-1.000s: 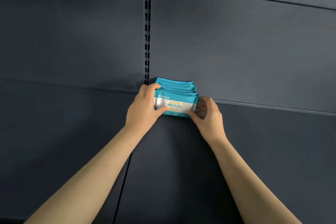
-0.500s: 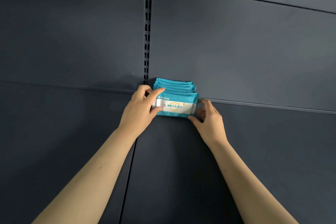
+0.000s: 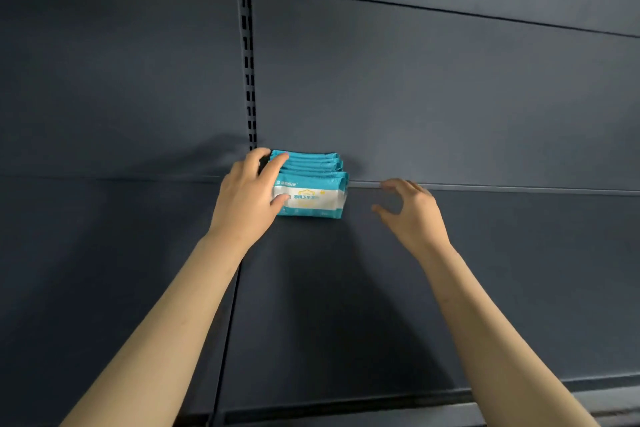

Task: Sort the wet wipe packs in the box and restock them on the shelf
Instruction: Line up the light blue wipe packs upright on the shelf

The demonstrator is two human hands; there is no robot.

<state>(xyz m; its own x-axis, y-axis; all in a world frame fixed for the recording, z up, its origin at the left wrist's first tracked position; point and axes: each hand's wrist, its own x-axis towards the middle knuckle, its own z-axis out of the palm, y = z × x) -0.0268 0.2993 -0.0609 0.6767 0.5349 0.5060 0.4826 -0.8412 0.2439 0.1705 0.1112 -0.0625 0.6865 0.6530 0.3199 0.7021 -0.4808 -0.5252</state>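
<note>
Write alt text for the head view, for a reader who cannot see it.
A person's left hand grips the left end of a row of teal wet wipe packs at the back of a dark shelf. The right hand hovers open to their right, apart from them.

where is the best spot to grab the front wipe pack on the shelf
Probably by its free right end, coming from the right with the right hand, thumb on the printed face, fingers slipped behind. The front wet wipe pack stands upright on its long edge, and the left hand holds the row of packs at the left end.
</note>
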